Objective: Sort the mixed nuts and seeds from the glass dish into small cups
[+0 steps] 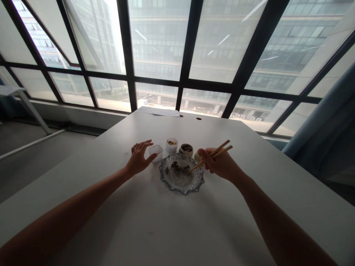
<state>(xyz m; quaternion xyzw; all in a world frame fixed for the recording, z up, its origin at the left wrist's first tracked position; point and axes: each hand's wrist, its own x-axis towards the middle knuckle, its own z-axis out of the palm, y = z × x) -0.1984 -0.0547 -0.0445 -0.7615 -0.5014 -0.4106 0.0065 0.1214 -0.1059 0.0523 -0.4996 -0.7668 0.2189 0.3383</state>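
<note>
My right hand [217, 162] grips a pair of wooden chopsticks [217, 152], their tips down in a scalloped clear glass bowl [181, 189]. Small dark pieces [175, 165], too small to name, lie inside the bowl toward its far side. My left hand [141, 157] has its fingers apart beside a small white translucent cup [156, 152]; whether it touches the cup I cannot tell. Behind the bowl stand another white cup [172, 147] with brownish pieces and a round pot [186, 150] holding dark pieces. A pale round object [198, 157] is partly hidden behind my right hand.
All of this stands on a white table [155, 221]. Papers [159, 111] lie at its far edge, near two round holes. Tall dark-framed windows rise beyond. A blue curtain [318, 125] hangs at the right, and another white table [11, 90] is at the far left.
</note>
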